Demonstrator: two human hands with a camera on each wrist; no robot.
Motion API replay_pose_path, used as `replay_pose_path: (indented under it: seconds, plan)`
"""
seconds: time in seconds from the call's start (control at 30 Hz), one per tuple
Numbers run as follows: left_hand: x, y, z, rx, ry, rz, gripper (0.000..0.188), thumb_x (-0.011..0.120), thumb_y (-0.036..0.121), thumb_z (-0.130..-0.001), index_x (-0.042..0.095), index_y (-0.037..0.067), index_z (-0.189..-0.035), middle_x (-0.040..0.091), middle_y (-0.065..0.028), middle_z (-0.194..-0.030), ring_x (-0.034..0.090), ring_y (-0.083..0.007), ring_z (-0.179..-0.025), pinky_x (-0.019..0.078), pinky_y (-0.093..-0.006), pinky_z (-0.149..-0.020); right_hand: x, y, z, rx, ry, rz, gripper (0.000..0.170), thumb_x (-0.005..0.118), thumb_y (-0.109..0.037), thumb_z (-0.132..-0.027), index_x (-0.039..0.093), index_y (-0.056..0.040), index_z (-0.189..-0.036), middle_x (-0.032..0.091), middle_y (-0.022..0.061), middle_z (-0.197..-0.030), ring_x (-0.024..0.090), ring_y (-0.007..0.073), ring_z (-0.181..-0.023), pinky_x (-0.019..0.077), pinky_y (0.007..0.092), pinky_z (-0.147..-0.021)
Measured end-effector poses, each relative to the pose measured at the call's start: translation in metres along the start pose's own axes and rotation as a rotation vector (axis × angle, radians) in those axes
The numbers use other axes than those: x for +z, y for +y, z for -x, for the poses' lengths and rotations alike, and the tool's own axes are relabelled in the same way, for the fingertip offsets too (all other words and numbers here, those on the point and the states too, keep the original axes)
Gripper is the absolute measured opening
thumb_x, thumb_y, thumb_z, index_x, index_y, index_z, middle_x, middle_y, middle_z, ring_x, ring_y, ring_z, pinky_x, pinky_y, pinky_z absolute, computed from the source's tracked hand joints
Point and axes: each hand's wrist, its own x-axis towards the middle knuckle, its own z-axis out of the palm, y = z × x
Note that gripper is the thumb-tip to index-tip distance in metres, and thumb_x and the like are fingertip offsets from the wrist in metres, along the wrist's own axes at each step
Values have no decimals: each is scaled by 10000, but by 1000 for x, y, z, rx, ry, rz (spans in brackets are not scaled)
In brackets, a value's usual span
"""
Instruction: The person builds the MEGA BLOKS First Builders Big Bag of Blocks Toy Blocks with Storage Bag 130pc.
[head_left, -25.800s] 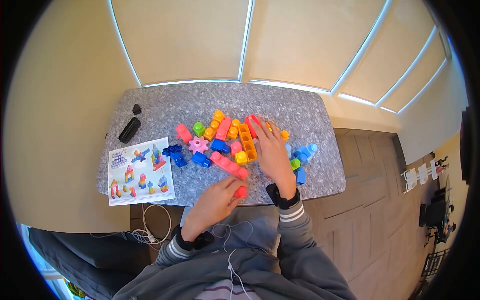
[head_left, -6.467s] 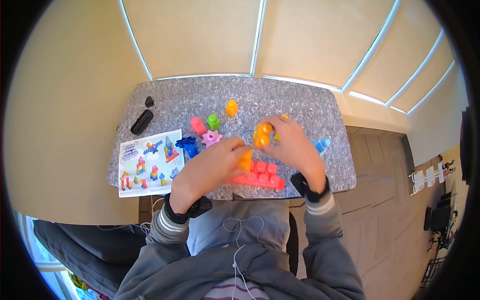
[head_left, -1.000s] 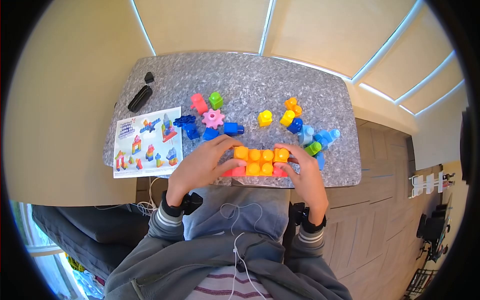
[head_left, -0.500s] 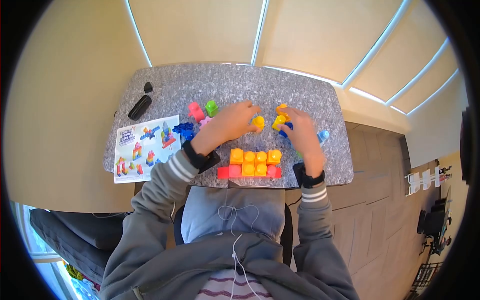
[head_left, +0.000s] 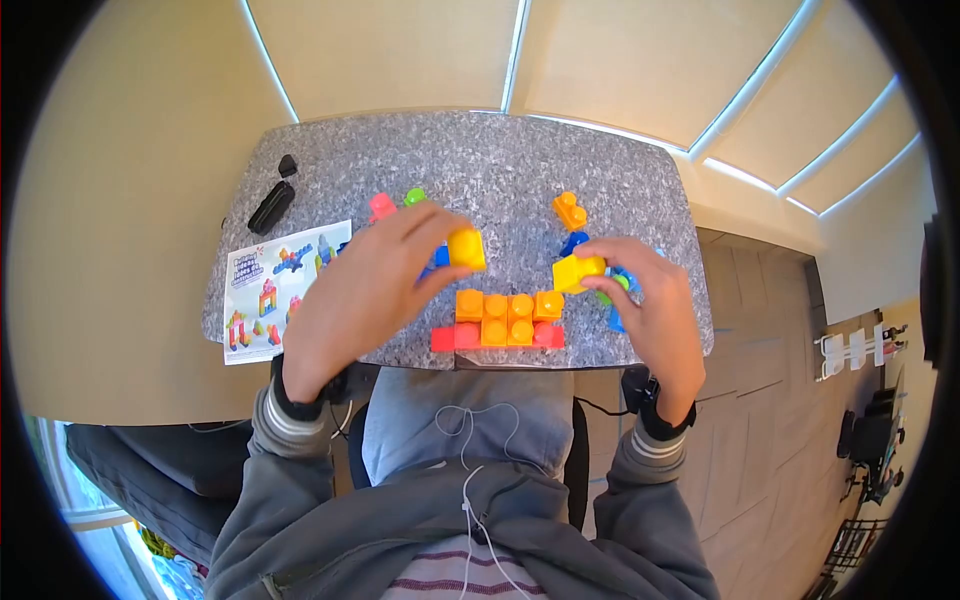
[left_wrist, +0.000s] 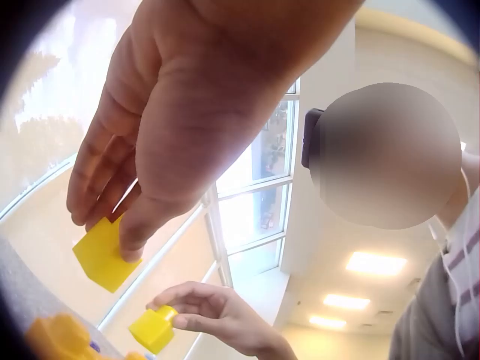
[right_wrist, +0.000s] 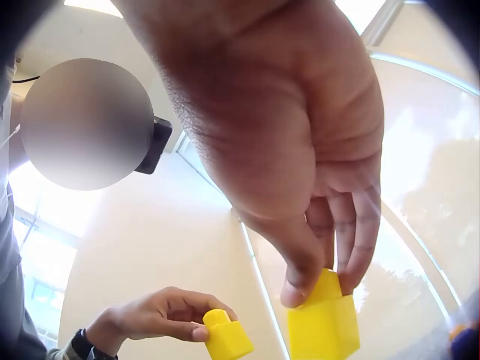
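My left hand (head_left: 365,285) pinches a yellow building block (head_left: 466,250) between thumb and fingers. A second yellow block (head_left: 576,273) is pinched in my right hand (head_left: 655,305), bottom turned outward and stud toward the palm. Both blocks hang above the table, beyond a joined build at the near edge. That build has a red base (head_left: 443,340) with orange blocks (head_left: 508,308) stacked on it. In the left wrist view, thumb and fingers grip the yellow block (left_wrist: 106,256) from above. The right wrist view shows the other block's stud (right_wrist: 328,283) between thumb and fingers.
An orange piece (head_left: 570,210) and a dark blue block (head_left: 574,243) lie beyond my right hand, light blue pieces (head_left: 615,318) beside it. Red (head_left: 381,206) and green (head_left: 415,197) blocks sit behind my left hand. A picture sheet (head_left: 250,300) and black case (head_left: 271,207) lie left.
Earlier the blocks lay loose; several now form the red and orange build. Within the last second, both hands left it, reached farther in, and lifted one yellow block each, drawing them nearer.
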Motion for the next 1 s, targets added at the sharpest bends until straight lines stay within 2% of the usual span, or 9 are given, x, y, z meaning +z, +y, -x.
replay_pose_path:
  seconds: [0.07, 0.2, 0.5, 0.63, 0.7, 0.73, 0.83, 0.9, 1.0]
  plan:
    - [8, 4, 14, 69, -12, 3, 404, 858, 147, -1004, 717, 38, -1366, 750, -188, -1314, 744, -439, -1218, 604, -518, -1039, 7, -2, 6, -7, -37, 17, 251, 803, -10, -1011, 789, -13, -1261, 822, 191, -1242, 791, 428, -1137, 634, 457, -961]
    - [31, -3, 23, -62, -202, 9, 410, 834, 90, -987, 722, 41, -1378, 734, -195, -1311, 741, -454, -1190, 613, -523, -1005, 27, 6, 15, 20, -90, -19, 263, 808, 9, -986, 788, 8, -1248, 815, 194, -1240, 778, 441, -1116, 632, 460, -958]
    - [30, -3, 21, -13, -190, -12, 462, 866, 145, -969, 736, 37, -1399, 753, -213, -1305, 748, -462, -1173, 611, -529, -996, 28, 2, 16, -4, -146, 12, 338, 870, -29, -933, 793, 2, -1261, 818, 182, -1289, 778, 418, -1149, 631, 448, -981]
    - [4, -46, 6, 102, -200, 40, 557, 904, 180, -937, 750, 57, -1458, 761, -186, -1426, 749, -429, -1256, 600, -526, -1054, 14, 11, 14, 8, -40, -173, 463, 947, -86, -886, 797, -18, -1320, 820, 176, -1334, 777, 427, -1160, 633, 450, -1008]
    - [-15, -66, -17, -250, -206, -79, 634, 926, 169, -911, 751, 101, -1517, 735, -166, -1551, 725, -392, -1362, 573, -513, -1132, 9, 32, 19, 119, -12, -124, 494, 958, -95, -881, 791, -22, -1341, 813, 186, -1346, 773, 439, -1164, 631, 457, -1016]
    - [-15, -82, -27, -251, -200, -78, 634, 926, 169, -911, 751, 101, -1517, 735, -166, -1551, 725, -392, -1362, 573, -513, -1132, 9, 47, 23, 232, 21, -74, 526, 968, -104, -876, 785, -26, -1363, 805, 195, -1358, 770, 451, -1169, 629, 464, -1024]
    - [30, -142, -45, -74, -60, -163, 623, 908, 138, -914, 753, 124, -1517, 733, -178, -1551, 700, -393, -1400, 563, -505, -1158, 26, 98, 40, 245, -6, 301, 534, 968, -38, -842, 775, -16, -1339, 788, 215, -1337, 760, 475, -1174, 624, 489, -1015]
    - [66, -173, -51, 38, 74, -246, 599, 886, 125, -914, 758, 129, -1498, 748, -193, -1486, 706, -418, -1361, 576, -508, -1131, 33, 98, 43, 238, 18, 304, 522, 960, 0, -825, 773, -11, -1313, 783, 216, -1313, 756, 481, -1174, 619, 504, -1004]
    - [81, -185, -63, -44, -120, -193, 580, 868, 103, -913, 751, 122, -1481, 759, -212, -1416, 708, -432, -1333, 582, -524, -1106, 38, 99, 42, 258, 39, 281, 511, 938, 76, -791, 769, 1, -1267, 776, 216, -1279, 751, 488, -1166, 612, 527, -981]
